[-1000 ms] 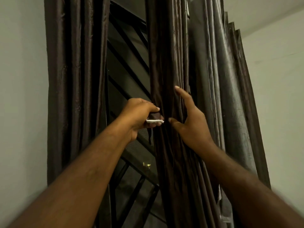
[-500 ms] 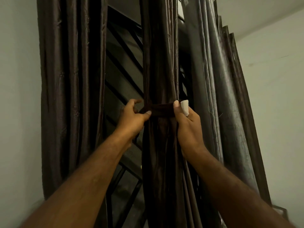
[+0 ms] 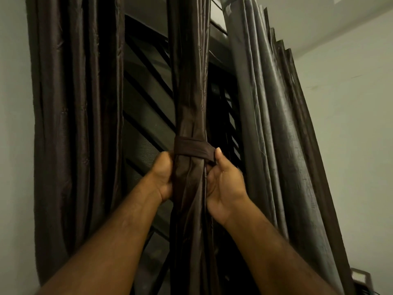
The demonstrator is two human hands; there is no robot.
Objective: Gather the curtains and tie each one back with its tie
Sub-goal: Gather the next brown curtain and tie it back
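Note:
A dark brown middle curtain (image 3: 190, 81) hangs bunched into a narrow column in front of me. A dark brown tie (image 3: 192, 149) wraps tightly around it at hand height. My left hand (image 3: 162, 175) grips the bundle's left side just below the tie, fingers hidden behind the cloth. My right hand (image 3: 224, 182) holds the bundle's right side, its thumb pressed on the tie's right end. A second brown curtain (image 3: 76, 116) hangs loose at the left. A third, greyer curtain (image 3: 276, 124) hangs loose at the right.
Behind the curtains is a dark window with slanted metal bars (image 3: 146, 99). Pale walls (image 3: 350, 128) flank the window on both sides. A small dark-framed fitting (image 3: 361, 277) sits on the wall at lower right.
The tie went from held at the bundle's left, to stretched across its front, to wrapped snug around it. Both hands dropped just below the tie. The white end is no longer visible.

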